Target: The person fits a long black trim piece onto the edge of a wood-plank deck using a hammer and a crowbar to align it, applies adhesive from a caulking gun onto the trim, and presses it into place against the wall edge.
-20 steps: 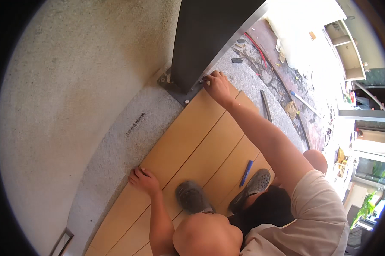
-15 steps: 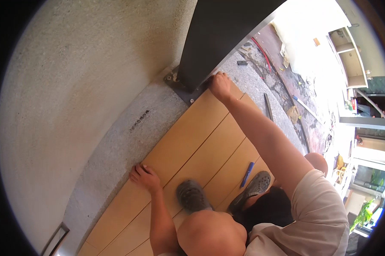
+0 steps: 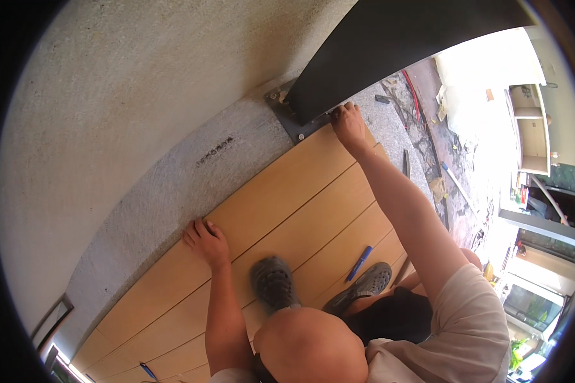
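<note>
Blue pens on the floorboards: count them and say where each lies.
2. One blue pen lies on the light wooden planks beside the right shoe. Another blue pen lies at the lower edge of the picture. Others may be hidden under the person.

From my feed, the right hand (image 3: 350, 122) has its fingertips tucked under the dark post (image 3: 389, 51), so I can't tell what they grip. The post runs off the top edge. The blue marker (image 3: 359, 263) is too small to make out.
</note>
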### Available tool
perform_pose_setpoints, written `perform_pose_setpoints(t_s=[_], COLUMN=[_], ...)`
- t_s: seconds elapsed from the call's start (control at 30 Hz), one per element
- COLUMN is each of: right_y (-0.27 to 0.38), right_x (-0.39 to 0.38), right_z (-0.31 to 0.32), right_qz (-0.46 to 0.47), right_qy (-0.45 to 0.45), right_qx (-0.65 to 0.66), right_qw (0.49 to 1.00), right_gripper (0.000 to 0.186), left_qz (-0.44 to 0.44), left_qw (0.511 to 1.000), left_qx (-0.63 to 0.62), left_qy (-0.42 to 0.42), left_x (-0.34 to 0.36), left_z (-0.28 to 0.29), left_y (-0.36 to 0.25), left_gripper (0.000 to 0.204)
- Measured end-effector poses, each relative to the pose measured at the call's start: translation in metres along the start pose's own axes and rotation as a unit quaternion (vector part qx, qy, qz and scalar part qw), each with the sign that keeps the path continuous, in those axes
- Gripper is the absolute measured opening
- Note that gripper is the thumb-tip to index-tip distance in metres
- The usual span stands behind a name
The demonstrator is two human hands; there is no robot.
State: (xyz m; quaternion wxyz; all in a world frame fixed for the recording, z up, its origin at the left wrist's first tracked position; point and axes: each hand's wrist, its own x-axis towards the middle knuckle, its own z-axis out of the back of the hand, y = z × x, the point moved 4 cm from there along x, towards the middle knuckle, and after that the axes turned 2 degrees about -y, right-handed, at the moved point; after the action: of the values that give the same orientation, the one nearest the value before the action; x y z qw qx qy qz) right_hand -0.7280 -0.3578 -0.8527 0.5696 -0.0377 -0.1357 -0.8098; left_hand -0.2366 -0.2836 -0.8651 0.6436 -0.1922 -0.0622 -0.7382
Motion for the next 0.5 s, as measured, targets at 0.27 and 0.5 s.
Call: perform_pose_setpoints(t_s=[0.27, 0.5], right_y=[-0.13, 0.044], right_x=[-0.005, -0.07], right_z=[0.066, 0.049], right_qz=[-0.317, 0.098], right_qy=[-0.16, 0.116], right_qx=[-0.062, 0.183], right_qw=[0.933, 0.971], right_gripper=[0.028, 0.032], left_qz=[-0.002, -0.017], left_qw=[0.999, 1.0], left_qx=[-0.033, -0.01], left_qy=[-0.009, 0.0], left_x=[0.003, -0.001], left_z=[-0.009, -0.006], left_y=[-0.026, -0.015], left_gripper=[0.023, 0.02])
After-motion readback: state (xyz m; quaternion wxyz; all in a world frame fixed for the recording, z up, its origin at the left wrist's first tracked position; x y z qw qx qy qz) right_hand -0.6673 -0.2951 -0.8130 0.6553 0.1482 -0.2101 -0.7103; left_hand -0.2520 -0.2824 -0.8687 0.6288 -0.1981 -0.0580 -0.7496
